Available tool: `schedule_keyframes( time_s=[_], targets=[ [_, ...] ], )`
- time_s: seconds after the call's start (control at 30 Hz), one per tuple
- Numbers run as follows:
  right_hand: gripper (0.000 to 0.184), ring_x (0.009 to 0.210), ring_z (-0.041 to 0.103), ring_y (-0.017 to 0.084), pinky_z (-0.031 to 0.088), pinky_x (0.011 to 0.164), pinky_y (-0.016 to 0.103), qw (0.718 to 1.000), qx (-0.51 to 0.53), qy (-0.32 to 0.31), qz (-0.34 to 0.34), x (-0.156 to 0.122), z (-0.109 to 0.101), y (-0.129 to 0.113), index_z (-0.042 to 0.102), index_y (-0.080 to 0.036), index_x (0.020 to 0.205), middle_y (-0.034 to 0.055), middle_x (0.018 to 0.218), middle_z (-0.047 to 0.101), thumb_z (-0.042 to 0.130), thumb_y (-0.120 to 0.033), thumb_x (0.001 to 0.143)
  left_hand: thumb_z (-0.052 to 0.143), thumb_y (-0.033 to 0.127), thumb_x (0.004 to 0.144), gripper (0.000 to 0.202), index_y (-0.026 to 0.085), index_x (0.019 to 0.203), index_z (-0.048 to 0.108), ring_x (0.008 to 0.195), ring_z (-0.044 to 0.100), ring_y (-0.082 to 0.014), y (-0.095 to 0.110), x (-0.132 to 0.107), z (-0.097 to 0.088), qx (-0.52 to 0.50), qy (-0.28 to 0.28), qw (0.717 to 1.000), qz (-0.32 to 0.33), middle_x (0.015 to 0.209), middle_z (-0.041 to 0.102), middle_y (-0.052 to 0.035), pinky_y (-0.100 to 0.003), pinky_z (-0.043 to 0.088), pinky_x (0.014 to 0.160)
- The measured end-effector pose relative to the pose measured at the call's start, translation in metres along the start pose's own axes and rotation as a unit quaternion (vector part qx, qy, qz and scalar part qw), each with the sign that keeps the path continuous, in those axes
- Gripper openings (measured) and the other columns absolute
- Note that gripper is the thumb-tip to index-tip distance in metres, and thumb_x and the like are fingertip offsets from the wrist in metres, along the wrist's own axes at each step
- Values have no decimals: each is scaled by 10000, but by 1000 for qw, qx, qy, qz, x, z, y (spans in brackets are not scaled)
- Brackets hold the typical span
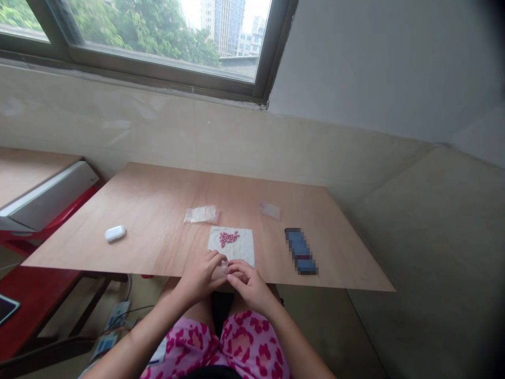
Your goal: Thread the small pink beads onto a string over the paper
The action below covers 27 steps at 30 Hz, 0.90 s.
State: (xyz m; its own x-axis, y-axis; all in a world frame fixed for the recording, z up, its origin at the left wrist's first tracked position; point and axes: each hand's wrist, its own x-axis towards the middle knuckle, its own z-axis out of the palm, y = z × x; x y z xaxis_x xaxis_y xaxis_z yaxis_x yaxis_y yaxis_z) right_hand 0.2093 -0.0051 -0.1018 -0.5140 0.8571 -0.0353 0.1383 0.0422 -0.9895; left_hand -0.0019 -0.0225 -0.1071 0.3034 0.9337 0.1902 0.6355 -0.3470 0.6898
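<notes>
Over the front edge of a white sheet [245, 245], my left hand [203, 272] and my right hand [248, 284] meet with bent fingers. Between their fingertips is a small clear plastic bag [224, 265], partly hidden by the fingers. Both hands appear closed on it. Just beyond them, several small pink beads [228, 238] lie in a loose cluster on the sheet. A larger clear bag with white contents [202, 214] lies behind the sheet to the left. Behind it to the right rests a flat small clear bag [270, 210] with something pink at one corner.
The wooden table [158, 195] ends close to my lap. A white earbud case [115, 233] lies on its left side, and a dark blurred-out object [302, 251] on its right. A window [165, 37] is above the tiled wall. Further left is a red bench [35, 300].
</notes>
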Motion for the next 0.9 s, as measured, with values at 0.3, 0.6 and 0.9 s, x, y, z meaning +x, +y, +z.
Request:
schedule_keyframes(
  time_s=[0.3,0.6,0.9],
  targets=[
    [266,1036,674,251,540,954,373,938,-318,112,-84,59,15,30,720,-215,1165,95,1116,698,559,-177,957,751,379,878,407,216,1220,601,1012,660,-303,-52,11,-11,58,63,995,-53,1101,663,-101,-418,538,874],
    [189,1032,669,251,535,954,344,903,-401,133,-76,68,23,42,714,-216,1081,91,1118,689,594,-158,948,770,383,857,428,214,1215,609,1015,641,-305,-55,10,-7,53,54,995,-61,1110,644,-108,-412,519,878],
    [108,931,668,246,520,848,331,908,-387,143,-67,73,19,37,711,-218,908,80,973,701,611,-188,933,784,389,849,453,212,1218,591,1014,630,-305,-55,11,-11,61,33,996,-58,1102,634,-101,-414,518,876]
  ],
)
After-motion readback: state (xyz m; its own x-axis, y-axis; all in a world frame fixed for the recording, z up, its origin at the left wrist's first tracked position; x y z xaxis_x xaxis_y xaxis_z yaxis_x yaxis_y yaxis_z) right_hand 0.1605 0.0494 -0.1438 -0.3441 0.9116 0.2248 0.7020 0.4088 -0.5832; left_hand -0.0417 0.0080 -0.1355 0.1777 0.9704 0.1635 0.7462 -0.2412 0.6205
